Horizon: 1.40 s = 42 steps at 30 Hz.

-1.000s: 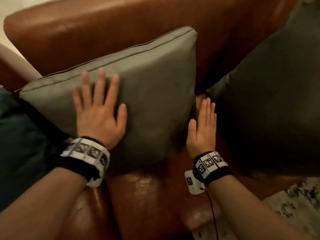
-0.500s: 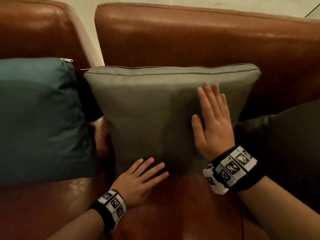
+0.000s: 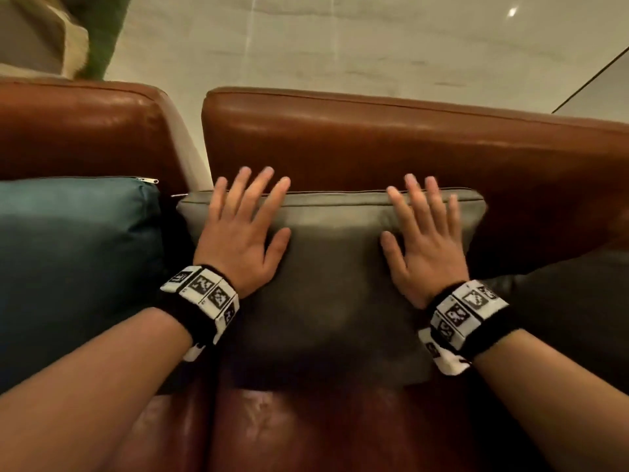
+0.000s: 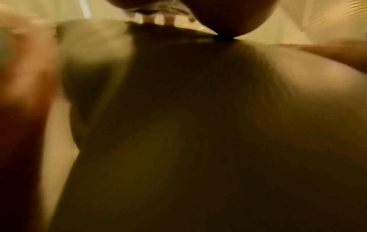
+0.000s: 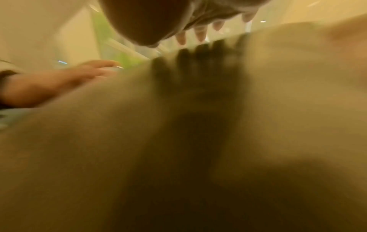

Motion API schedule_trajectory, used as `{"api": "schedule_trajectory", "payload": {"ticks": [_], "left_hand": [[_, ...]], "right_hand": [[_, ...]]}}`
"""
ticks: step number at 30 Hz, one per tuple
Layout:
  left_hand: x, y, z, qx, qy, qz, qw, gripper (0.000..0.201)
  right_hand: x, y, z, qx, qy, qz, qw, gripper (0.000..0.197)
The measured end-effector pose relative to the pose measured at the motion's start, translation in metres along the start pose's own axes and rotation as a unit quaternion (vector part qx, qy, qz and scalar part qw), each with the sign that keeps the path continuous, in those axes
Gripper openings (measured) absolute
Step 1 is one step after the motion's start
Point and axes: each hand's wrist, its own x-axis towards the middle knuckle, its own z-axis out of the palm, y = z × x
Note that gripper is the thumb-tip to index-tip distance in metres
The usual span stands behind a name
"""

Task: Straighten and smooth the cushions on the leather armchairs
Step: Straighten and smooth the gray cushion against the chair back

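Your left hand (image 3: 238, 240) lies flat, fingers spread, on the square grey-green fabric cushion (image 3: 333, 284), which leans against the brown leather armchair back (image 3: 374, 144); your right hand (image 3: 425, 247) mirrors it further right, fingers straight. It looks soft and light, so press near its top corners.

Both forearms are bare, no sleeves showing anywhere along them. The left hand (image 3: 240, 240) has a black fabric wristband behind it, topped by a row of white square tiles, each printed with a blocky black-and-white marker pattern — three tiles face up and more wrap down the side. The right hand (image 3: 427, 248) has the same kind of band: black cuff, white tiles with black markers, and a white piece hanging under the wrist. No rings are visible on the fingers. Both wrist views are blurred — only fingertips (image 5: 200, 34) show there
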Motion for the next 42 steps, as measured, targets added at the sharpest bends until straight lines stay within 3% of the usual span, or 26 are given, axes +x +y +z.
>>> {"api": "schedule_trajectory", "payload": {"ticks": [2, 5, 8, 10, 12, 13, 14, 15, 17, 18, 19, 20, 22, 23, 25, 29, 30, 32, 33, 34, 36, 38, 42], "left_hand": [[0.030, 0.015, -0.002, -0.019, -0.030, 0.058, 0.998, 0.058], [0.050, -0.001, 0.000, 0.005, -0.091, 0.062, 0.994, 0.052], [0.042, -0.043, 0.001, 0.060, -0.093, 0.045, 0.993, 0.051], [0.029, -0.063, 0.000, 0.053, -0.051, -0.003, 0.997, 0.048], [0.010, -0.069, 0.001, -0.042, 0.013, -0.091, 0.995, 0.046], [0.000, -0.067, 0.002, -0.113, 0.052, -0.149, 0.981, 0.045], [-0.011, -0.058, 0.001, -0.182, 0.083, -0.217, 0.956, 0.045], [-0.024, -0.051, 0.007, -0.243, 0.093, -0.298, 0.919, 0.047], [-0.041, -0.036, 0.024, -0.355, 0.072, -0.465, 0.808, 0.056], [-0.044, -0.032, 0.033, -0.388, 0.057, -0.518, 0.760, 0.065], [-0.045, -0.032, 0.042, -0.396, 0.038, -0.543, 0.739, 0.071], [-0.042, -0.032, 0.047, -0.389, 0.026, -0.550, 0.739, 0.069], [-0.032, -0.033, 0.050, -0.373, 0.044, -0.538, 0.754, 0.054], [-0.029, -0.033, 0.049, -0.376, 0.067, -0.529, 0.758, 0.047], [-0.026, -0.032, 0.048, -0.353, 0.110, -0.518, 0.771, 0.037], [-0.030, -0.023, 0.043, -0.343, 0.127, -0.513, 0.776, 0.039], [-0.036, -0.022, 0.045, -0.359, 0.115, -0.518, 0.768, 0.044], [-0.050, -0.019, 0.049, -0.392, 0.089, -0.541, 0.739, 0.055], [-0.057, -0.017, 0.052, -0.401, 0.072, -0.555, 0.725, 0.057], [-0.061, -0.016, 0.055, -0.403, 0.064, -0.559, 0.722, 0.057], [-0.061, -0.015, 0.058, -0.383, 0.083, -0.538, 0.746, 0.051], [-0.053, -0.017, 0.058, -0.364, 0.126, -0.515, 0.766, 0.040], [-0.049, -0.021, 0.062, -0.352, 0.172, -0.499, 0.773, 0.039]], "right_hand": [[0.026, -0.032, 0.001, 0.054, -0.025, -0.114, 0.992, 0.052], [0.056, -0.029, 0.004, 0.014, -0.072, -0.137, 0.988, 0.048], [0.050, 0.028, -0.002, -0.027, -0.087, -0.070, 0.993, 0.050], [0.031, 0.069, -0.008, -0.033, -0.037, -0.007, 0.999, 0.048], [0.009, 0.104, -0.008, 0.031, 0.031, 0.111, 0.993, 0.046], [-0.001, 0.117, -0.004, 0.110, 0.059, 0.193, 0.973, 0.048], [-0.008, 0.121, -0.002, 0.214, 0.070, 0.284, 0.932, 0.050], [-0.014, 0.121, 0.006, 0.333, 0.059, 0.379, 0.861, 0.049], [-0.019, 0.105, 0.019, 0.532, 0.023, 0.498, 0.685, 0.047], [-0.020, 0.095, 0.023, 0.554, 0.007, 0.515, 0.654, 0.051], [-0.018, 0.086, 0.028, 0.551, -0.002, 0.523, 0.650, 0.056], [-0.017, 0.078, 0.030, 0.529, -0.001, 0.520, 0.671, 0.058], [-0.011, 0.072, 0.033, 0.443, 0.045, 0.500, 0.743, 0.051], [-0.010, 0.072, 0.037, 0.400, 0.086, 0.497, 0.765, 0.046], [-0.011, 0.070, 0.043, 0.368, 0.160, 0.497, 0.769, 0.042], [-0.022, 0.065, 0.046, 0.398, 0.173, 0.521, 0.735, 0.044], [-0.026, 0.064, 0.047, 0.444, 0.160, 0.535, 0.701, 0.047], [-0.038, 0.062, 0.054, 0.554, 0.125, 0.571, 0.593, 0.066], [-0.044, 0.061, 0.059, 0.562, 0.093, 0.588, 0.574, 0.079], [-0.048, 0.056, 0.061, 0.550, 0.062, 0.583, 0.595, 0.084], [-0.051, 0.051, 0.061, 0.482, 0.076, 0.573, 0.658, 0.067], [-0.046, 0.047, 0.050, 0.471, 0.147, 0.559, 0.667, 0.053], [-0.042, 0.048, 0.047, 0.436, 0.202, 0.528, 0.700, 0.052]]}}
